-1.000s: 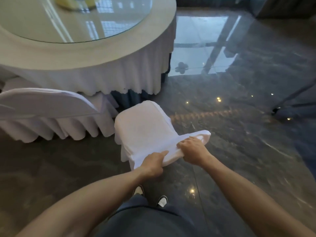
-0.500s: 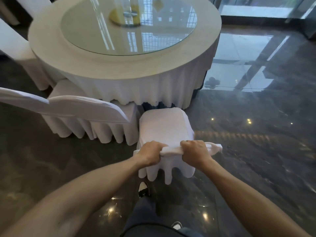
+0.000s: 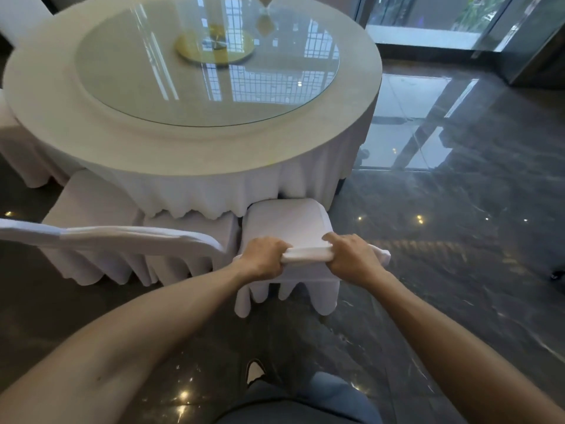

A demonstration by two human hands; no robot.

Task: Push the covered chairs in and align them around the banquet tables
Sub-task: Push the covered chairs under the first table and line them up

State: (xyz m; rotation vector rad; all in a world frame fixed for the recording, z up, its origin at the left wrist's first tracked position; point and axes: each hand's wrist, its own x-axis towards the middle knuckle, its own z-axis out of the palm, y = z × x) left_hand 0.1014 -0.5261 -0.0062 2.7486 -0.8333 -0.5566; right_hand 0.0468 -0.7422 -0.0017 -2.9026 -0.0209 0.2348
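A white covered chair (image 3: pixel 287 221) stands right in front of me, its seat front tucked just under the skirt of the round banquet table (image 3: pixel 107 148). My left hand (image 3: pixel 264 255) and my right hand (image 3: pixel 351 258) both grip the top edge of its backrest, side by side. The table has a white skirted cloth and a glass turntable (image 3: pixel 208 65) on top. A second covered chair (image 3: pixel 101 237) stands immediately to the left, its backrest top reaching almost to my left hand.
More white covered chairs (image 3: pixel 18 148) stand at the table's far left. Glossy dark marble floor (image 3: pixel 458 255) spreads to the right and behind. Glass doors (image 3: pixel 428 22) line the back wall. My shoe (image 3: pixel 255 370) is on the floor just behind the chair.
The chair was angled away from the table; it has swung round and slid forward until its seat meets the table skirt. Both hands have kept their hold on the backrest.
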